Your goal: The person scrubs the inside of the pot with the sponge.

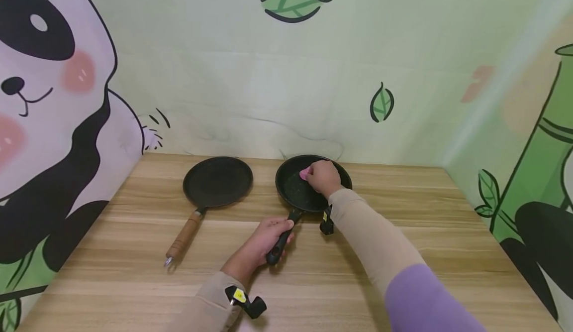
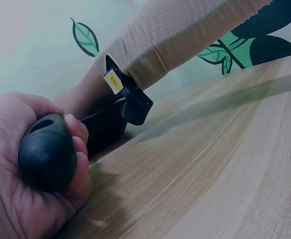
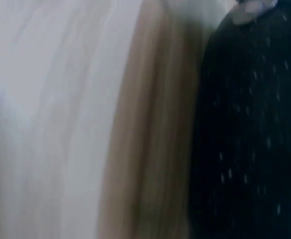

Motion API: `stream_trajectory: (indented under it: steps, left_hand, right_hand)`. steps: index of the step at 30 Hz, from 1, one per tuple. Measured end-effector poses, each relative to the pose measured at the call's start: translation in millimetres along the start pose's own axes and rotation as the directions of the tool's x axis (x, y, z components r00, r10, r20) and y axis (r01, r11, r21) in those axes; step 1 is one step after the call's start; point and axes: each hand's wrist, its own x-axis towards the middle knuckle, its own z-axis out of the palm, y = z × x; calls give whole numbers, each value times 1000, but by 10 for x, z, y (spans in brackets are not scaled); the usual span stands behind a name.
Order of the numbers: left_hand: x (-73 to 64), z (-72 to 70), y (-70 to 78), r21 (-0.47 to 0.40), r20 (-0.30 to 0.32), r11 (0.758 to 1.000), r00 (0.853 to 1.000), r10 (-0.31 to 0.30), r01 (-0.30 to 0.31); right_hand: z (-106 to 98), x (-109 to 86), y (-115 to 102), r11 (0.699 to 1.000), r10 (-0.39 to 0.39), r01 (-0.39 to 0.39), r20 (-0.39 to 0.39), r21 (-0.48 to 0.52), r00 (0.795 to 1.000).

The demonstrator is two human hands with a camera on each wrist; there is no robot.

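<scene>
A black frying pan (image 1: 291,188) with a dark speckled inside (image 3: 249,134) sits toward the back of the table. My left hand (image 1: 267,237) grips its black handle (image 1: 278,247), thumb along the top; the rounded handle end (image 2: 48,157) pokes out of the curled fingers in the left wrist view. Over the pan's inside, my right hand (image 1: 325,176) pinches a small soft-looking pink piece (image 1: 305,173); whether it is sponge or cloth I cannot tell. The right hand covers most of it, and the right wrist view is blurred.
To the left lies a flat black pan (image 1: 218,181) with a wooden handle (image 1: 184,237) pointing at the front. Both pans rest on a wood-grain table (image 1: 358,292). A wall (image 1: 215,63) painted with leaves and pandas rises right behind them.
</scene>
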Motion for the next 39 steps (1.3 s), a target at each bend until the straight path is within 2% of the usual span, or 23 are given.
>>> stream_trajectory:
  steps: [6, 13, 18, 24, 27, 30, 34, 39]
  left_hand:
    - [4, 0, -1, 3, 5, 1000, 1000, 2, -2]
    - [-19, -7, 19, 9, 7, 1000, 1000, 4, -4]
    - [-26, -7, 28, 10, 13, 1000, 1000, -9, 9]
    - [-16, -13, 2, -1, 1, 1000, 1000, -3, 3]
    - [-20, -15, -7, 2, -8, 1000, 1000, 5, -5]
    - [-19, -20, -16, 0, -5, 1000, 1000, 7, -7]
    - [-22, -31, -23, -3, 9, 1000, 1000, 9, -8]
    - [-29, -22, -30, -5, 8, 1000, 1000, 28, -28]
  right_hand:
    - [40, 7, -89, 999, -32, 32, 33, 9, 999]
    - [86, 27, -151, 988, -151, 153, 88, -27, 985]
    - [49, -94, -216, 966, -256, 258, 127, 0, 958]
    - [0, -291, -246, 913, -408, 404, 118, 58, 905]
    - [-10, -345, -249, 898, -440, 438, 125, 44, 889]
    - [3, -354, -258, 903, -430, 428, 139, 41, 892]
    - [27, -315, -281, 917, -399, 398, 120, 33, 909]
    - [59, -192, -278, 951, -296, 303, 99, -57, 950]
